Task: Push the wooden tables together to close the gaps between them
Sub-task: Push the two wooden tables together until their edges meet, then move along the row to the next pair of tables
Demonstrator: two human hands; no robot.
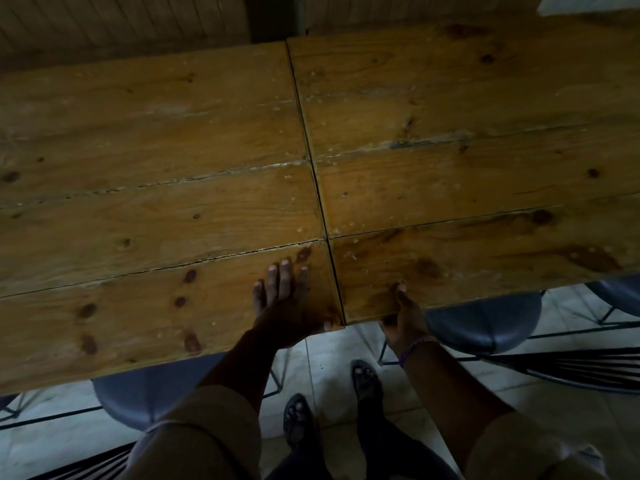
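1. Two wooden tables stand end to end, the left table (145, 209) and the right table (467, 161), with only a thin dark seam (317, 174) between them.
2. The left hand (287, 303) lies flat and open on the left table's near corner, fingers spread, thumb beside the seam.
3. The right hand (403, 320) grips the near edge of the right table, thumb on top and fingers curled underneath.
4. A purple bracelet (414, 348) circles the right wrist.
5. Blue stools (485, 323) sit tucked under the near edge, on a pale tiled floor (332, 362).
6. The person's sandalled feet (365, 379) stand between them.
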